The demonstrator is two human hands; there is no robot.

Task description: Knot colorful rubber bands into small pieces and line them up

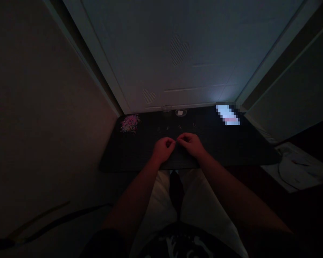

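Note:
Over the dark table [231, 150], near its front edge, my left hand [163, 148] and my right hand [191, 144] almost meet at the fingertips. Thumb and forefinger are pinched together on each. Whatever sits between the fingertips is too small and dim to name. Just beyond the hands lie several tiny, thin pieces in a loose row, among them a reddish piece [194, 125] and a pale piece [167, 128]. A heap of thin pink, purple and whitish strands [130, 123] is at the table's back left.
By the back edge stand a small clear container [167, 108] and a round dish with a white square [180, 113]. A bright, blurred-out screen [228, 115] lies at back right. A white panelled door [150, 53] rises behind the table. The room is very dark.

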